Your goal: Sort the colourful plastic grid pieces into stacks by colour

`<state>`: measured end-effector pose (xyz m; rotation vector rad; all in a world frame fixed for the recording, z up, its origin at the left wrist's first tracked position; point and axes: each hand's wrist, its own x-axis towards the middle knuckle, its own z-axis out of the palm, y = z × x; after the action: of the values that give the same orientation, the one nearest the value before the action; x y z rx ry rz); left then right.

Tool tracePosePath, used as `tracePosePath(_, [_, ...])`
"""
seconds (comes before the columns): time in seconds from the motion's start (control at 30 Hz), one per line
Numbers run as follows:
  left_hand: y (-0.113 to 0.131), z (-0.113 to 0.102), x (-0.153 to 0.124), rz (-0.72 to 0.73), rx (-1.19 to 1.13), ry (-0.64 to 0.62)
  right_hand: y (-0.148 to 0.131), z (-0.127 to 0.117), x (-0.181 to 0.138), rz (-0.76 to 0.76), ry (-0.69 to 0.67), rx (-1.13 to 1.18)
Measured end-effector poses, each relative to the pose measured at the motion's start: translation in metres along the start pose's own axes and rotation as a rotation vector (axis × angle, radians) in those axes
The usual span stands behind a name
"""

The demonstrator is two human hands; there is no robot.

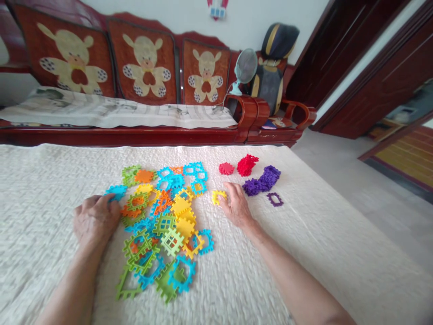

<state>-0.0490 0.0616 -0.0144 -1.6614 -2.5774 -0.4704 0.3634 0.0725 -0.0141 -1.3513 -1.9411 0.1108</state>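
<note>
My right hand (237, 205) has its thumb and fingers on a small yellow interlocking plastic piece (216, 197), just right of a loose spread of pieces. My left hand (96, 219) lies palm down on the cloth at the left side of that spread. Its fingertips reach a blue notched piece (117, 192); the underside of this hand is hidden. Between the hands are overlapping notched pieces: yellow squares (185, 227), a pale green window piece (172, 241), a blue frame (181, 274), an orange piece (144, 175) and a green triangle frame (127, 284).
To the right lie a row of stacked purple pieces (262, 181), one purple frame (275, 199), a red stack (247, 165) and a flat red piece (226, 169). A cream quilted cloth (321, 253) covers the table. Beyond stand a wooden sofa (135, 136) and a fan (246, 66).
</note>
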Motion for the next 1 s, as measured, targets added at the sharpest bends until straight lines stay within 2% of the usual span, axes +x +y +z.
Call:
tracePosePath(0.23, [0.008, -0.009, -0.005, 0.065, 0.038, 0.015, -0.005, 0.002, -0.002, -0.083, -0.119, -0.013])
tracePosePath(0.4, [0.006, -0.005, -0.002, 0.031, 0.032, 0.017, -0.004, 0.005, 0.001, -0.08, -0.167, -0.044])
tracePosePath(0.67, [0.003, -0.003, 0.0, 0.047, 0.034, 0.026, 0.004, 0.006, 0.003, -0.096, -0.012, -0.109])
tracePosePath(1.0, [0.01, -0.007, -0.006, 0.053, -0.014, 0.057, 0.019, 0.014, 0.002, -0.092, 0.067, -0.12])
